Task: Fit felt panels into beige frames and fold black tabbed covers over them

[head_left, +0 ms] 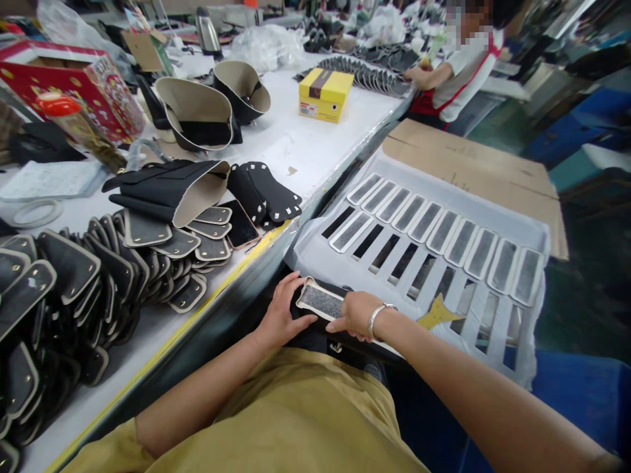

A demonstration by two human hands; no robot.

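In front of my body is a rectangular patch (323,301) with a dark grey textured middle and a cream border. It lies over black material, whose shape is mostly hidden. My left hand (282,311) is closed around the left end, its thumb along the near edge and its fingers at the far side. Over the right end, my right hand (362,315) has its fingers curled and its thumb pressed down; a silvery bracelet circles that wrist. Right of my hands, similar patches (408,213) lie in a row on a pale slotted sheet (530,341).
Dark trimmed pieces (69,266) pile up on the white table at left, near black boot-shaft shapes (194,112) and a phone (240,223). A yellow box (325,95) stands farther back. Cardboard (473,161) lies behind the sheet. Another person (456,75) works at the far right.
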